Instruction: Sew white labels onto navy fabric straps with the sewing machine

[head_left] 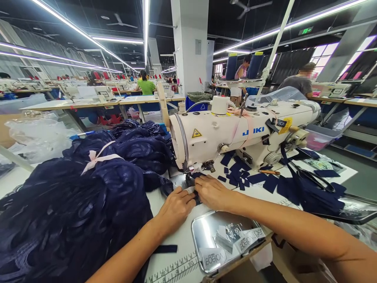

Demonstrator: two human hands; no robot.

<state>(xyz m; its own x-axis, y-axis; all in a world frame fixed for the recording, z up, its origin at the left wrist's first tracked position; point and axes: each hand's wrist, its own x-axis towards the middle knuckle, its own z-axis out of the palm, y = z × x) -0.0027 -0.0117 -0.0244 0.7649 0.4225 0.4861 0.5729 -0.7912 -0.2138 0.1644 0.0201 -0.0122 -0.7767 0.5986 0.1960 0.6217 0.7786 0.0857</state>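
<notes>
Both hands are side by side under the head of a white JUKI sewing machine (218, 133), close to its presser foot (189, 180). My left hand (178, 206) has its fingers bent and pressed onto a small white label (191, 190). My right hand (213, 192) is closed, with its fingertips at the label's right end and on dark navy fabric (199, 202) beneath. The fingers hide most of that fabric. To the left is a large heap of navy garments (118, 188), with a pale pink strip (98, 157) tied around part of it.
A metal tray (203, 224) with printed labels (210, 256) lies nearest me. Navy fabric scraps (235, 171), a wooden-handled tool (269, 171) and black scissors (319, 179) lie on the right. A printed ruler (173, 271) runs along the front. Other people work farther back.
</notes>
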